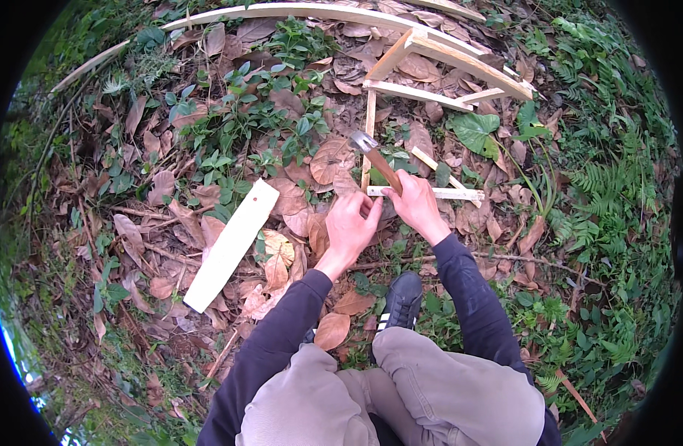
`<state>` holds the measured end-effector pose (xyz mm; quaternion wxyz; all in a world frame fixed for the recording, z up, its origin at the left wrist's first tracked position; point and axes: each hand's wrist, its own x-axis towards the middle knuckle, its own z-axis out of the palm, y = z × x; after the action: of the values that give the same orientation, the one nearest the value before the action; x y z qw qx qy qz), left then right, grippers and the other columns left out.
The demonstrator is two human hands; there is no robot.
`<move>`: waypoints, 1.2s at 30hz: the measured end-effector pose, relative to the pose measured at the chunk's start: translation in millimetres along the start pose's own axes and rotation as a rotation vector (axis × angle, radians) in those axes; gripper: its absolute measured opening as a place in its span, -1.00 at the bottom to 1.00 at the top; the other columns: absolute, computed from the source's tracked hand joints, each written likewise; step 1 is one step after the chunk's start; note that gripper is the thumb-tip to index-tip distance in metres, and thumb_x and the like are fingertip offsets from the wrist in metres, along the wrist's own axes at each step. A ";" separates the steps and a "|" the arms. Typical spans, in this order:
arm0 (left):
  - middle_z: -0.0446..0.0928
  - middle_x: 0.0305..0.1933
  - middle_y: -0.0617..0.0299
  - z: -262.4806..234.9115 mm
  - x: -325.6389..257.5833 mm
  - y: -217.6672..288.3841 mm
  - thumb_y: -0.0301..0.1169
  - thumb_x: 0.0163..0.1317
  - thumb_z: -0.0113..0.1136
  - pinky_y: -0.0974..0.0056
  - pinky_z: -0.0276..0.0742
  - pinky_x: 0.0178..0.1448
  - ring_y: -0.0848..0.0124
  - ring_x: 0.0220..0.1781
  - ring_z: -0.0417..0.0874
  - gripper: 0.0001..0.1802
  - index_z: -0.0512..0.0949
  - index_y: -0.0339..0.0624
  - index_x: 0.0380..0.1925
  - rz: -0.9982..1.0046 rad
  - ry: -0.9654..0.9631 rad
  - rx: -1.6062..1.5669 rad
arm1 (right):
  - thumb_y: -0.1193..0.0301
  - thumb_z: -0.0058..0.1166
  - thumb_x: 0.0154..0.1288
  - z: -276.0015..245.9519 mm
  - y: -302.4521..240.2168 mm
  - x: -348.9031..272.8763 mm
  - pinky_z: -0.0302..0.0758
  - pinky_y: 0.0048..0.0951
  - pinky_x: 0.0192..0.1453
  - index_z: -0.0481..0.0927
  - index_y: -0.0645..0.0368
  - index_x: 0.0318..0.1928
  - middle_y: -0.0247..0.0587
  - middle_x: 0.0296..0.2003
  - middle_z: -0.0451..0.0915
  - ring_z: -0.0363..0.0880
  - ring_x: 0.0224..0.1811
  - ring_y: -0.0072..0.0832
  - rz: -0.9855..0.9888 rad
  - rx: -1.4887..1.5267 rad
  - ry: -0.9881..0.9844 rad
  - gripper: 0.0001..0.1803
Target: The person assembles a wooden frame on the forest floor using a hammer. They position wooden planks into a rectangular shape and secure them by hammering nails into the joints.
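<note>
My right hand (418,208) grips a hammer (384,169) by its wooden handle, the metal head pointing up and away from me. Close beside it, my left hand (350,225) has its fingers curled together at the left end of a pale wooden slat (449,193). Whatever those fingertips pinch, if anything, is too small to make out. The slat belongs to a small wooden frame (471,65) lying on the leaves, with a thin upright strip (370,134) running from it toward my hands. Another short strip (436,165) slants behind the slat.
To the left lies a flat pale board (231,245) with a small hole near its far end. Long wooden strips (297,10) stretch across the far ground. Dry leaves, green plants and a thin branch (520,258) surround me. My shoe (401,301) is just below my hands.
</note>
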<state>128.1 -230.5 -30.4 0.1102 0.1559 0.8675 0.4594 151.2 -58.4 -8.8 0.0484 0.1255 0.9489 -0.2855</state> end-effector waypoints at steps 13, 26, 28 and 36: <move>0.43 0.29 0.05 13.7 -32.1 16.8 -0.24 0.56 0.01 0.05 0.63 0.23 0.24 0.23 0.62 -0.42 0.10 -0.14 0.46 -0.862 -0.648 -1.330 | 0.27 0.39 0.21 0.4 -21.9 -3.7 0.62 -0.10 -0.13 0.57 0.32 -0.20 0.08 -0.38 0.69 0.74 -0.25 -0.08 0.434 0.280 -0.187 -0.62; 0.54 -0.20 0.16 10.4 -84.3 14.9 0.05 0.66 -0.38 0.29 0.64 -0.41 0.41 -0.45 0.65 -0.43 0.21 -0.23 0.27 -0.840 -0.411 -0.891 | 0.50 0.23 0.34 46.1 -46.0 -25.0 0.68 -0.28 -0.55 0.48 0.36 -0.17 -0.08 -0.43 0.67 0.77 -0.54 -0.25 0.712 0.882 -0.002 -0.79; 0.53 -0.27 0.18 2.4 -86.1 11.4 0.06 0.65 -0.39 0.31 0.61 -0.46 0.42 -0.50 0.63 -0.42 0.30 -0.26 0.20 -0.739 -0.419 -0.781 | 0.56 0.16 0.39 50.0 -46.1 -26.1 0.72 -0.18 -0.56 0.34 0.32 -0.13 -0.03 -0.41 0.59 0.76 -0.52 -0.14 0.696 0.983 -0.010 -0.77; 0.49 -0.50 0.11 -21.6 -90.9 26.2 0.07 0.63 -0.35 0.23 0.51 -0.58 0.36 -0.61 0.62 -0.46 0.37 -0.20 -0.09 -0.706 -0.470 -0.451 | 0.58 0.21 0.27 56.0 -33.6 -28.3 0.69 -0.22 -0.55 0.40 0.31 -0.22 -0.14 -0.43 0.60 0.78 -0.52 -0.19 0.679 1.041 0.070 -0.78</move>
<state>209.6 -266.8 7.7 0.4838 -0.0763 0.6975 0.5230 170.7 -122.4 -33.0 0.0379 0.4365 0.5934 -0.6752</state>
